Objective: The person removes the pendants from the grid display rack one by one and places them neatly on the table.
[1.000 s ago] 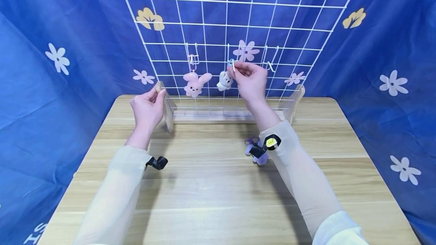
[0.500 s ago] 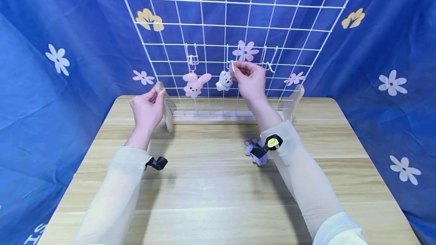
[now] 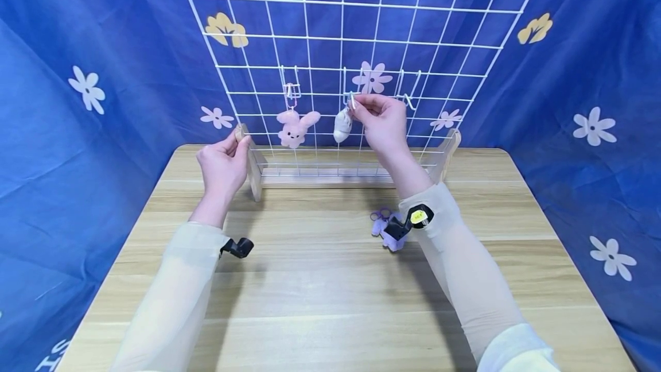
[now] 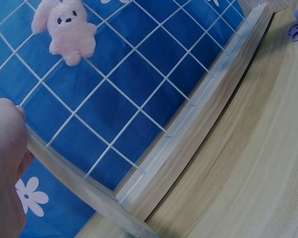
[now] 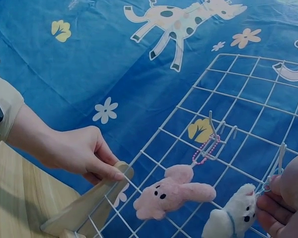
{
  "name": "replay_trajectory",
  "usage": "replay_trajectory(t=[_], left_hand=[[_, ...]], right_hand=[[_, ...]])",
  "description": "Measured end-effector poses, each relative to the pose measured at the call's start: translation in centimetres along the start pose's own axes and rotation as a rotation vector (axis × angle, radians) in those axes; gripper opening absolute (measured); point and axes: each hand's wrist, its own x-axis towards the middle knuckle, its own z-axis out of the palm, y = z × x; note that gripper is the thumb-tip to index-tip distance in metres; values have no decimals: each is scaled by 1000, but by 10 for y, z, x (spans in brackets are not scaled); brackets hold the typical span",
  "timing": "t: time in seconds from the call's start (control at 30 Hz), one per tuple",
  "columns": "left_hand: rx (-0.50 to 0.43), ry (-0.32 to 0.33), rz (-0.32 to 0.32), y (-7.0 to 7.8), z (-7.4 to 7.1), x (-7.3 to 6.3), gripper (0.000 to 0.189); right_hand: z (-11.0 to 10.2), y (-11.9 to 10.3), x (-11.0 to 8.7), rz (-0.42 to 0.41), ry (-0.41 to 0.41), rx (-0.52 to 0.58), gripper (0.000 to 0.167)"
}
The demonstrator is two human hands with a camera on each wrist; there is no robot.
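My left hand (image 3: 223, 166) grips the top of the left wooden support (image 3: 255, 172) of a white wire grid (image 3: 343, 2) between thumb and fingers. At the middle hook (image 3: 353, 102) on the grid, my right hand (image 3: 384, 124) pinches the light-coloured chain of a white plush keychain (image 5: 229, 217). The plush hangs just below the fingertips, turned sideways in the head view. Whether its chain is looped over the hook is hidden by the fingers. To the left, a pink bunny keychain (image 3: 293, 130) hangs by a pink bead chain from another hook.
A third hook (image 3: 408, 101) hangs on the grid, right of my right hand. On the wooden table (image 3: 310, 280) lies a purple plush keychain (image 3: 379, 227), partly covered by the right wrist camera (image 3: 397, 227). Blue patterned cloth (image 3: 77, 148) surrounds the table.
The white plush has turned from facing forward to sideways beneath my right hand. My right wrist has shifted slightly right, while the fingers stay at the hook. The left hand keeps its place.
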Motion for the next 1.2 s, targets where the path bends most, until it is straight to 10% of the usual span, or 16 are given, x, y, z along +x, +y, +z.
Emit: replay_trajectory(t=[1.2], left_hand=[[25,1,7,-1,0,0,31]], right_hand=[[-8,-9,-19,-25,-43,-6,10]])
